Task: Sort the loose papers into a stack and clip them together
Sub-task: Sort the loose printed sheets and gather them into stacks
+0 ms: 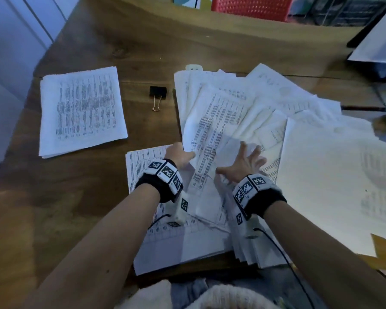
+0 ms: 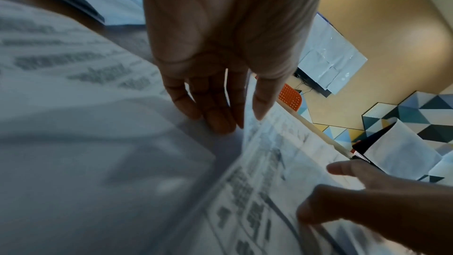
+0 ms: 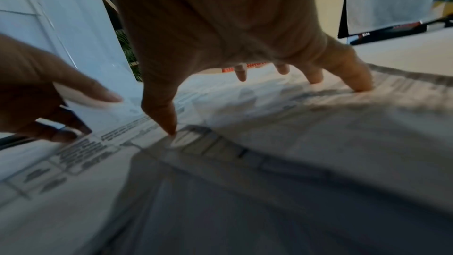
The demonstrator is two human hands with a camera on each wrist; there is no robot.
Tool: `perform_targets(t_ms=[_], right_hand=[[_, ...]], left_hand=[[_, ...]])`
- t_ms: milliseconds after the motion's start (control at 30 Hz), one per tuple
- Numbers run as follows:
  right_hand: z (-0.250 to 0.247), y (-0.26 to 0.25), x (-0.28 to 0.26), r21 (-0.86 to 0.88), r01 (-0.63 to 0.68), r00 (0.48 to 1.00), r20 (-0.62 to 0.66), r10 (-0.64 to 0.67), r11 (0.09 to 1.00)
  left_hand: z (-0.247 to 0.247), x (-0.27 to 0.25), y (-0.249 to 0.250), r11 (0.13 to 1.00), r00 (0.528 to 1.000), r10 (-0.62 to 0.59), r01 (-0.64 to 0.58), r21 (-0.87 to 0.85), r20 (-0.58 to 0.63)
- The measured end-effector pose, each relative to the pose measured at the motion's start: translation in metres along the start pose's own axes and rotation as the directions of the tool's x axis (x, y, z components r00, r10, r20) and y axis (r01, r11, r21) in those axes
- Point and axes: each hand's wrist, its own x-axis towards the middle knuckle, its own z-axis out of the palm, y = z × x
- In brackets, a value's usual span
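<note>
Many loose papers lie fanned on the counter beneath both grips: left hand pinching one sheet's edge, right hand splayed flat, which should rake them squarely together before reaching left for the binder clip.

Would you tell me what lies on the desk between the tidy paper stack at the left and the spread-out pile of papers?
A black binder clip, on bare wood, touching neither the stack nor the pile; the head view shows it.

White papers with black print, black binder clip, brown wooden table.
</note>
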Motion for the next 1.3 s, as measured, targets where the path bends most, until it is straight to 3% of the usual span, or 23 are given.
perform_targets(t_ms=[100, 267, 400, 533, 633, 700, 767, 833, 900, 967, 1000, 1033, 1100, 1167, 1200, 1233, 1300], right_hand=[[0.003, 0.009, 0.0, 0.015, 0.016, 1.0, 0.013, -0.016, 1.0], [-0.007, 0.027, 0.013, -0.007, 0.039, 0.993, -0.114, -0.04, 0.999], [-0.022, 0.045, 0.031, 0.218, -0.001, 0.999, -0.048, 0.012, 0.976], [-0.025, 0.037, 0.031, 0.29, 0.189, 0.982, -0.035, -0.187, 0.938], [-0.019, 0.017, 0.017, 0.337, 0.356, 0.927, -0.006, -0.376, 0.872], [-0.013, 0.007, 0.008, 0.342, 0.436, 0.887, -0.006, -0.462, 0.832], [-0.009, 0.004, 0.007, 0.289, 0.443, 0.892, -0.044, -0.45, 0.849], [-0.01, 0.01, 0.011, 0.139, 0.364, 0.93, -0.105, -0.352, 0.921], [-0.012, 0.022, 0.016, 0.021, 0.234, 0.964, -0.136, -0.229, 0.972], [-0.013, 0.035, 0.019, -0.029, 0.147, 0.984, -0.095, -0.149, 0.989], [-0.012, 0.04, 0.02, -0.06, 0.132, 0.989, -0.064, -0.136, 0.989], [-0.009, 0.044, 0.022, -0.097, 0.134, 0.989, -0.044, -0.138, 0.986], [-0.008, 0.046, 0.023, -0.137, 0.146, 0.987, -0.051, -0.154, 0.98], [-0.01, 0.047, 0.026, -0.14, 0.155, 0.977, -0.123, -0.172, 0.978], [-0.013, 0.049, 0.025, -0.142, 0.152, 0.973, -0.153, -0.173, 0.978], [-0.015, 0.051, 0.029, -0.14, 0.158, 0.968, -0.174, -0.181, 0.977], [-0.025, 0.057, 0.035, -0.11, 0.206, 0.964, -0.146, -0.221, 0.972]], left_hand=[[0.022, -0.006, 0.01, 0.996, 0.999, -0.054, 0.054, -0.074, -0.001], [0.051, -0.016, 0.018, 0.994, 0.997, -0.078, 0.079, -0.069, 0.025], [0.062, -0.022, 0.016, 0.992, 0.995, -0.083, 0.078, -0.095, -0.051], [0.056, -0.023, 0.007, 0.978, 0.98, -0.118, 0.087, -0.191, -0.161], [0.042, -0.025, -0.003, 0.954, 0.953, -0.199, 0.135, -0.269, -0.228], [0.034, -0.025, -0.012, 0.929, 0.911, -0.295, 0.204, -0.308, -0.288], [0.028, -0.024, -0.016, 0.908, 0.858, -0.357, 0.226, -0.353, -0.369], [0.025, -0.025, -0.013, 0.893, 0.794, -0.386, 0.194, -0.406, -0.47], [0.027, -0.028, -0.005, 0.909, 0.701, -0.385, 0.174, -0.379, -0.601], [0.033, -0.032, 0.007, 0.939, 0.605, -0.333, 0.138, -0.316, -0.723], [0.037, -0.033, 0.014, 0.955, 0.581, -0.288, 0.112, -0.275, -0.762], [0.042, -0.034, 0.02, 0.967, 0.593, -0.245, 0.09, -0.24, -0.767], [0.05, -0.031, 0.029, 0.985, 0.731, -0.14, 0.037, -0.167, -0.668], [0.061, -0.03, 0.036, 0.994, 0.91, 0.006, -0.049, -0.094, -0.415], [0.067, -0.03, 0.039, 0.998, 0.956, 0.04, -0.052, -0.033, -0.29], [0.073, -0.03, 0.041, 0.998, 0.978, 0.028, -0.017, 0.056, -0.204], [0.087, -0.028, 0.042, 0.969, 0.989, -0.026, 0.061, 0.238, -0.146]])
